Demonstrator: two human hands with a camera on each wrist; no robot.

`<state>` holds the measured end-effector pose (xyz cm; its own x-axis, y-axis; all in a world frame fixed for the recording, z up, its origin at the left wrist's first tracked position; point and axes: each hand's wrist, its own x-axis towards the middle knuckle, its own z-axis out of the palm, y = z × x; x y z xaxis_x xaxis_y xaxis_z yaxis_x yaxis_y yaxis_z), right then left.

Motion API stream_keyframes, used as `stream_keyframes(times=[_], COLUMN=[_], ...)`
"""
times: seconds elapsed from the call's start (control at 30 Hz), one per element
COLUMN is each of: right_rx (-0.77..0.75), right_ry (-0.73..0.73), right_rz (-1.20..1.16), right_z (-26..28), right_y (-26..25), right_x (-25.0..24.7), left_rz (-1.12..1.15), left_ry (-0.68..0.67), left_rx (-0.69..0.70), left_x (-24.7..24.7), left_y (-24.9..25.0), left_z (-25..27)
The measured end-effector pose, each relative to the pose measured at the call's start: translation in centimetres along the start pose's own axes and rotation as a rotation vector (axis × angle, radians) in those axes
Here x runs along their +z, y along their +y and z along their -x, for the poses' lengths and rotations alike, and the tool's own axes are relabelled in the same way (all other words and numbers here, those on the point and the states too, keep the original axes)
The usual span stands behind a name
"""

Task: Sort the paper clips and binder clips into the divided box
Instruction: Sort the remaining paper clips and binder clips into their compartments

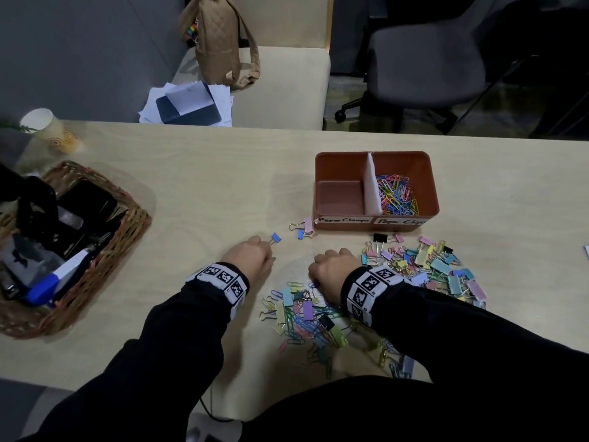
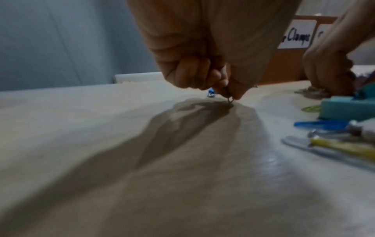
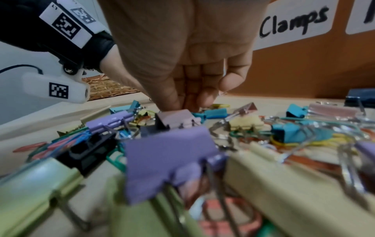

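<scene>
Pinching small blue binder clip (image 1: 276,238) by its wire handle, left hand (image 1: 248,256) nearer empty clamps compartment (image 1: 340,196) up-right; right hand (image 1: 331,270) curled over pile, hold unclear.

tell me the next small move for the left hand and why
Probably lift the small blue binder clip and carry it to the box's left compartment. The left hand already pinches its wire handle, that "Paper Clamps" side looks empty, and the right side holds only paper clips.
</scene>
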<state>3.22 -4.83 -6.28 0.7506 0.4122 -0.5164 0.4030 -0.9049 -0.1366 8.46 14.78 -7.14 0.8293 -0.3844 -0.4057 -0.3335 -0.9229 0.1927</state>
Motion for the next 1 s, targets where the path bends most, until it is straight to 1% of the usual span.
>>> stream_keyframes(times=[0.07, 0.13, 0.2, 0.27, 0.37, 0.47, 0.53, 0.6, 0.67, 0.73, 0.8, 0.83, 0.9, 1.0], right_rx=[0.024, 0.026, 0.017, 0.000, -0.031, -0.051, -0.038, -0.016, -0.004, -0.013, -0.028, -0.036, -0.047, -0.048], right_ry=[-0.030, -0.043, -0.037, -0.027, -0.015, -0.002, 0.006, 0.006, 0.002, 0.000, -0.016, -0.016, -0.002, 0.017], right_rz=[-0.007, 0.015, 0.049, 0.086, 0.109, 0.092, 0.056, 0.026, 0.027, 0.059, 0.076, 0.082, 0.081, 0.034], right_z=[-0.1, -0.2, -0.1, -0.1, 0.1, 0.2, 0.2, 0.2, 0.1, 0.0, 0.1, 0.2, 0.3, 0.3], right_y=[-0.3, -0.5, -0.8, -1.0, -1.0, -1.1, -1.2, -1.3, -1.5, -1.6, -1.7, -1.7, -1.6, -1.6], right_x=[-0.1, 0.0, 0.1, 0.1, 0.1, 0.2, 0.2, 0.3, 0.4, 0.6, 0.5, 0.4, 0.3, 0.2], left_rz=[0.164, 0.398, 0.619, 0.783, 0.979, 1.030, 0.986, 0.848, 0.676, 0.520, 0.322, 0.243, 0.162, 0.091], left_ry=[0.054, 0.079, 0.068, 0.031, -0.067, -0.094, -0.075, -0.058, -0.061, -0.118, -0.194, -0.204, -0.187, -0.159], left_rx=[-0.033, -0.130, -0.234, -0.270, -0.276, -0.321, -0.342, -0.318, -0.270, -0.214, -0.114, -0.065, 0.002, 0.057], left_x=[0.4, 0.6, 1.0, 1.2, 1.5, 1.8, 1.9, 1.9, 1.8, 1.7, 1.5, 1.5, 1.4, 1.4], left_y=[0.1, 0.0, -0.1, -0.2, 0.2, 0.3, 0.3, 0.0, -0.2, -0.5, -0.8, -0.9, -1.0, -0.8], left_z=[0.5, 0.8, 1.2, 1.6, 2.3, 2.9, 3.2, 3.5, 3.9, 4.4, 4.7, 4.8, 5.0, 4.9])
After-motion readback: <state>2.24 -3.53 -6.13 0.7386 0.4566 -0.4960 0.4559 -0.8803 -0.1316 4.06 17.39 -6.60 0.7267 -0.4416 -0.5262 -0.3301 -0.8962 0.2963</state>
